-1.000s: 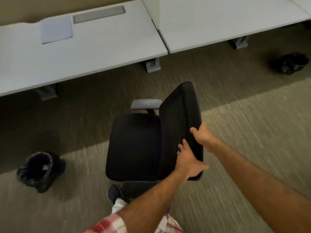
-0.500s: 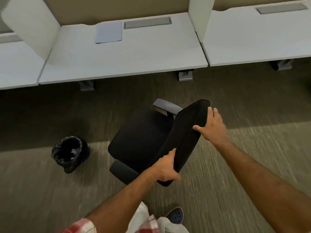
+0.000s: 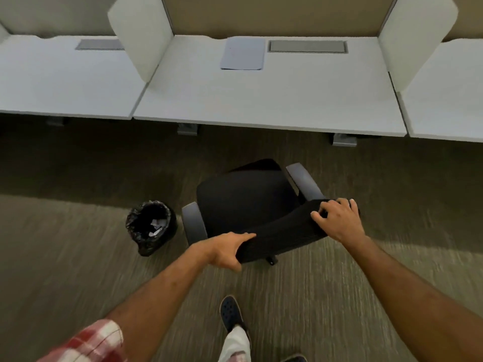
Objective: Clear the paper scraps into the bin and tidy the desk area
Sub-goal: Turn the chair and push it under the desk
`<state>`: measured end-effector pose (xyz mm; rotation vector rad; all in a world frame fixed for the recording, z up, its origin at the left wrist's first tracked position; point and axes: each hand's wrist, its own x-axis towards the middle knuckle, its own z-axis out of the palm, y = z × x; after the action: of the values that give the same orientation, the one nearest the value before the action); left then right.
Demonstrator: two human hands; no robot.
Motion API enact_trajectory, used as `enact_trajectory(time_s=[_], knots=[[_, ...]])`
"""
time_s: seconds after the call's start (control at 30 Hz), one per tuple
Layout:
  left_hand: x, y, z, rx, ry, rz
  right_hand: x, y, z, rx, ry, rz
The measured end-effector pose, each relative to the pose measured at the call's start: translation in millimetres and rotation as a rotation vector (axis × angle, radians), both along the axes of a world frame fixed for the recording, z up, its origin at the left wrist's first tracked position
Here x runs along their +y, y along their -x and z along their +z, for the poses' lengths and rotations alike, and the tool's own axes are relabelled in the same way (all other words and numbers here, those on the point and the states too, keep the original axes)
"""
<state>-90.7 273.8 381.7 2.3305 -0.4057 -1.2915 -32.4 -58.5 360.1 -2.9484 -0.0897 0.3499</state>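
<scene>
Head cam: both hands grip the office chair's (image 3: 245,202) backrest, left hand (image 3: 226,249) at its left end, right hand (image 3: 337,221) on top. The bin (image 3: 151,226) sits just left, probably holding paper scraps (image 3: 156,227).

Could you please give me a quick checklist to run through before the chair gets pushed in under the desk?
1. Both hands on the backrest: left hand and right hand grip its top edge: ok.
2. Chair seat facing the desk: ok.
3. Bin clear of the chair's path, to its left: ok.
4. Scraps in the bin: some visible inside: ok.
5. Paper sheet on the desk, not yet cleared: not ok.
6. Armrests fitting under the desk: cannot tell.
</scene>
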Motion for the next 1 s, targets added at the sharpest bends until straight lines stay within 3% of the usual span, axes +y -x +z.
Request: enact_trajectory(time_s=[0.27,0.43,1.0], knots=[[107.1,-67.8,-4.3,-0.364,-0.167,-0.115,80.8,-46.6,-6.7,0.069,-0.025,-0.15],[131.2,-122.4,-18.4,-0.461,-0.175,-0.149,102.5,-84.4,-11.1,0.028,-0.058,-0.2],[159.3,-334.2,-6.7,-0.403,-0.146,-0.164,141.0,-258.6,-12.5,0.005,0.006,-0.259]])
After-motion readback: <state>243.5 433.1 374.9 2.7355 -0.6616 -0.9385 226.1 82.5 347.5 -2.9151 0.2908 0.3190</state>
